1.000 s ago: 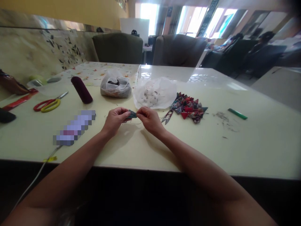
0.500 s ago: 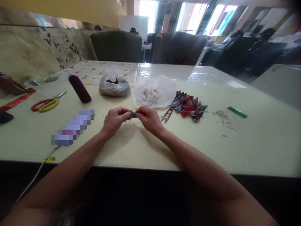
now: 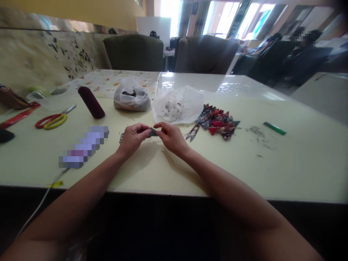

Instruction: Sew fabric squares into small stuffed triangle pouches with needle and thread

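A small dark green piece of cloth (image 3: 153,132) is pinched between my two hands above the table. My left hand (image 3: 133,137) grips its left end, thumb and fingers together. On its right side, my right hand (image 3: 172,137) holds the edge with thumb and fingertips, the index finger slightly raised. A thin thread hangs below the cloth. Small thread snips (image 3: 193,133) lie just right of my right hand, beside a pile of folded patterned cloth pieces (image 3: 217,121). Behind my hands, white stuffing (image 3: 174,110) rests on a plastic bag (image 3: 194,103).
On the left lie red-and-yellow scissors (image 3: 56,120), a dark maroon cylinder (image 3: 91,102) and a blurred-out device (image 3: 84,146) with a white cable. A filled plastic bag (image 3: 132,99) stands behind. Loose threads (image 3: 259,135) and a green object (image 3: 274,128) lie right. Chairs stand beyond the table.
My right index finger has lifted a little off the cloth, and the cloth has turned slightly. My left hand has barely moved.
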Action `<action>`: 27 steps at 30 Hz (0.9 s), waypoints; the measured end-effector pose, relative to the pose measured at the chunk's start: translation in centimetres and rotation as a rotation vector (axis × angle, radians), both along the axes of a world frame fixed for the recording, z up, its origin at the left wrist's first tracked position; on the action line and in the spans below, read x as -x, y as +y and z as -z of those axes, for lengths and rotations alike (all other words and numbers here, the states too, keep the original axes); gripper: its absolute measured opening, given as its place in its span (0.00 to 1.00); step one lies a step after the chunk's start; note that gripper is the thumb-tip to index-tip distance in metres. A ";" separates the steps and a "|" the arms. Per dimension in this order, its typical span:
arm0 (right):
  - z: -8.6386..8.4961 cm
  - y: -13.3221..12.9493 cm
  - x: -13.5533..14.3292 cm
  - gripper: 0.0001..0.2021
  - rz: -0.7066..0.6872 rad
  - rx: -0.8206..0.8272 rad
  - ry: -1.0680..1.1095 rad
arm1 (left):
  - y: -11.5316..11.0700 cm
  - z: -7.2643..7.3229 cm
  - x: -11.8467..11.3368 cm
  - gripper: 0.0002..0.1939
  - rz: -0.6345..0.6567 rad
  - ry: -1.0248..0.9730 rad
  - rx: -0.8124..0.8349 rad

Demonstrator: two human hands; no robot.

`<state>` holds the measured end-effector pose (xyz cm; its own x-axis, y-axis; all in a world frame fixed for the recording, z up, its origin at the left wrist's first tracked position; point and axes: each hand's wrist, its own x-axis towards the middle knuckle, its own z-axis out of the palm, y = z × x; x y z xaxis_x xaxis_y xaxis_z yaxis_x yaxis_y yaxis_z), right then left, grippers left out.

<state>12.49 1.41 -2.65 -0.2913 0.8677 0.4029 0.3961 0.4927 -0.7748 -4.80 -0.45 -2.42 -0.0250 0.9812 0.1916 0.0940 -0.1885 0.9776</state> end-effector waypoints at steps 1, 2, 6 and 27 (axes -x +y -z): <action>0.0 0.0 0.0 0.07 -0.007 -0.006 -0.013 | 0.0 0.0 0.0 0.15 0.003 0.009 -0.006; 0.0 0.0 0.0 0.07 -0.014 -0.013 -0.022 | 0.0 0.1 0.0 0.15 0.006 0.013 -0.012; 0.0 0.1 0.0 0.06 -0.014 -0.033 -0.019 | 0.2 0.3 0.1 0.15 0.009 -0.008 -0.014; 0.3 0.1 0.0 0.05 -0.014 -0.016 0.035 | 0.1 0.1 -0.1 0.17 0.034 -0.095 0.069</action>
